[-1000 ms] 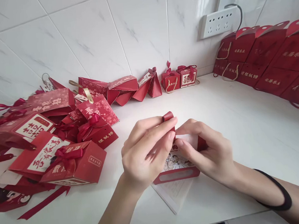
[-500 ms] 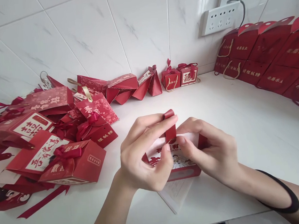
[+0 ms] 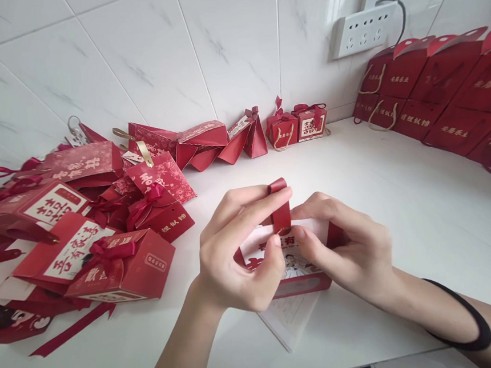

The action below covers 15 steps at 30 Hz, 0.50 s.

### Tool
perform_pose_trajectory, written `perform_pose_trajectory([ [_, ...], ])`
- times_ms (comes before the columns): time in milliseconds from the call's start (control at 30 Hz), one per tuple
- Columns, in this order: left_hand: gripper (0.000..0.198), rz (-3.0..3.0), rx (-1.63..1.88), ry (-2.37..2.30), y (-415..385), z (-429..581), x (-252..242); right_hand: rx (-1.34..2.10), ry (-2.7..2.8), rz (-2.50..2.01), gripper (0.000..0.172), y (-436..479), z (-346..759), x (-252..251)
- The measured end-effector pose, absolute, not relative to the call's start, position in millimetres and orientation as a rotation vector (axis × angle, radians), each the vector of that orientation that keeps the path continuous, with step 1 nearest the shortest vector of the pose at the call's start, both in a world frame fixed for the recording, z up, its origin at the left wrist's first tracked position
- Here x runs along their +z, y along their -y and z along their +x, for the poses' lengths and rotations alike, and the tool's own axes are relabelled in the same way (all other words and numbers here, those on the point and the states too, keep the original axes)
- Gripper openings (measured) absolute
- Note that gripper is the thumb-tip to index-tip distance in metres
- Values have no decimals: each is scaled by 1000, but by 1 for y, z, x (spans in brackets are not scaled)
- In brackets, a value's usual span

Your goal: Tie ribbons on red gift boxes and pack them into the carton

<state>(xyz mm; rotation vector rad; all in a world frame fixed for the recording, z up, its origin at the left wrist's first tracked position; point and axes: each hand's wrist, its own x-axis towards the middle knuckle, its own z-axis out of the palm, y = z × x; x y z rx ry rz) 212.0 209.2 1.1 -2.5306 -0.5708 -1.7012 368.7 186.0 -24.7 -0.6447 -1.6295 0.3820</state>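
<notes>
Lower centre of frame: left hand gripped red strap between its fingers; right hand pinched top edge of red-and-white box. Red boxes lay piled left.

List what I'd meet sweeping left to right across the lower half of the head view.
Loose red ribbon strip → bow-topped red box → left hand → upright red strap → right hand → black wristband.
</notes>
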Motion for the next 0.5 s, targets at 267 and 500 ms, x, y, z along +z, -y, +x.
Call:
perform_pose_trajectory([
  [267,41,-2521,-1694,590,-210,212,0,374,1618,-684,6,-186,367,-25],
  [500,41,-2518,-1674,587,-210,211,0,398,1609,-678,6,-186,367,-24],
])
